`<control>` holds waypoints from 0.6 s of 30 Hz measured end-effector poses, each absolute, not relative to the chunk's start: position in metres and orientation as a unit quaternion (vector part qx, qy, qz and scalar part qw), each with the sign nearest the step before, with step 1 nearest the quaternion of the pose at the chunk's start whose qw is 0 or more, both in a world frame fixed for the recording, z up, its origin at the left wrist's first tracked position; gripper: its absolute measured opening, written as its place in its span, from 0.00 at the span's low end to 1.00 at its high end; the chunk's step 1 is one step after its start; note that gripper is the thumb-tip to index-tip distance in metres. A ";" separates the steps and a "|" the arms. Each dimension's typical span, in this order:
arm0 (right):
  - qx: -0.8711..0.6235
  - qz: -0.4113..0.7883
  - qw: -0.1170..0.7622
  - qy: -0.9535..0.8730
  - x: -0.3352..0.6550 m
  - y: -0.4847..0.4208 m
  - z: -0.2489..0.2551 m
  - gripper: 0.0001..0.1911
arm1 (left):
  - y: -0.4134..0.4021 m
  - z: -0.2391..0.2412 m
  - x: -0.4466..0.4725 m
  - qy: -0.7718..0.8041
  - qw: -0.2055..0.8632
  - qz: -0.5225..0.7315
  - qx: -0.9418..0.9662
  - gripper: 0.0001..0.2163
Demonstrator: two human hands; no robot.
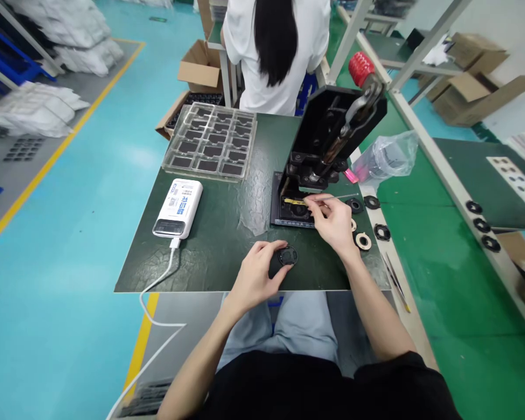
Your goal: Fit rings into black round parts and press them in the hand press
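Near the table's front edge, my left hand grips a small black part with a round ring-shaped face between thumb and fingers. My right hand is at the base of a black hand press, its fingers pinched around a thin metal tool that points right. A narrow yellow strip lies on the press bed by those fingertips; whether it belongs to the tool I cannot tell. Beside my right wrist sit a cream-and-black ring and a black round part.
A clear tray of dark square pieces lies at the back left. A white power bank with a cable is at left. Tweezers and black rings rest on the right rail. Ahead, a person in white faces away.
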State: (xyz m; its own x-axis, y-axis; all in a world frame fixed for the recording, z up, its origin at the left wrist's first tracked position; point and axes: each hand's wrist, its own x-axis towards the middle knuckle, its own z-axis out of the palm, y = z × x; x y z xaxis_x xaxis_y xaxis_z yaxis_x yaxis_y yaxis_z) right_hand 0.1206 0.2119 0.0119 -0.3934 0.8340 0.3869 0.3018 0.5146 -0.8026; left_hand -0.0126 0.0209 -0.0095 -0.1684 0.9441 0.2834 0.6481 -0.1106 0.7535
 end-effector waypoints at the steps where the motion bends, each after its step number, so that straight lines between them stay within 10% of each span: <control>1: -0.366 0.315 0.424 -0.766 0.123 0.208 0.014 0.14 | 0.021 -0.009 -0.013 0.642 0.180 0.415 0.619 0.19; 5: -0.371 0.310 0.505 -0.715 0.140 0.178 0.024 0.11 | 0.021 -0.009 -0.013 0.639 0.192 0.422 0.614 0.19; 18: -0.352 0.393 0.380 -0.760 0.148 0.121 -0.006 0.06 | 0.022 -0.009 -0.010 0.640 0.206 0.431 0.602 0.22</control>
State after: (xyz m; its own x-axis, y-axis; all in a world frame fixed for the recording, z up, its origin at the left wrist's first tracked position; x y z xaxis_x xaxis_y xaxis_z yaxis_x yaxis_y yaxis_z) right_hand 0.1476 0.1208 -0.0063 -0.4642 0.8332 0.3004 0.2358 0.4432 -0.8649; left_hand -0.0098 0.0219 -0.0089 -0.1907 0.9477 0.2559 0.5928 -0.0966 0.7996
